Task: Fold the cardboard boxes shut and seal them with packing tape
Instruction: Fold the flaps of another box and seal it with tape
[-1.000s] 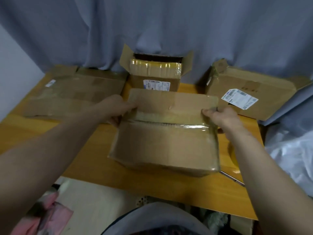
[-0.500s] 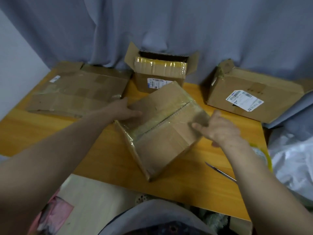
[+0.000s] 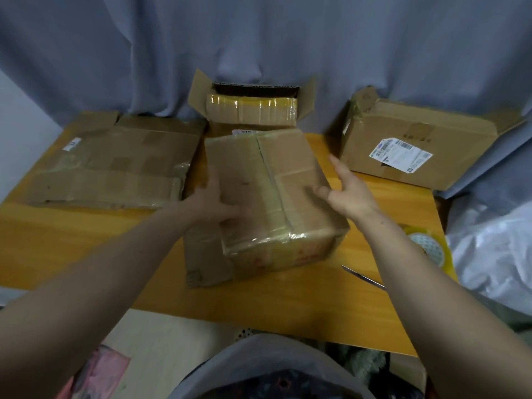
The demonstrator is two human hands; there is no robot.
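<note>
On the yellow wooden table [image 3: 86,240], in its middle, stands the taped brown cardboard box [image 3: 267,203], turned a little so that one corner points to the person. The left hand [image 3: 213,203] grasps the box at its left top edge, with the thumb on the top and the fingers along the left side, although blur hides the fingertips. The right hand [image 3: 348,194] is released. Its fingers are straight and spread just beside the right top edge, and only the thumb seems to touch the top.

Red print [image 3: 305,254] is on the near face of this box, but it is too blurred to read. The wide brown box at the right [image 3: 417,151] carries a white shipping label [image 3: 400,154] with barcodes, and its text is too small to read. The flat brown box at the left [image 3: 115,165] has a small white sticker [image 3: 73,144], also not readable.

Behind the middle box, very close to it, stands an open brown box with yellowish tape on its flap [image 3: 253,110]. The flat box lies just beside the left hand. Bare table shows between the middle box and the near table edge. At the right lie a metal blade [image 3: 362,276] and a roll of clear packing tape [image 3: 429,249], near the right table edge. A grey curtain [image 3: 259,38] closes the back.
</note>
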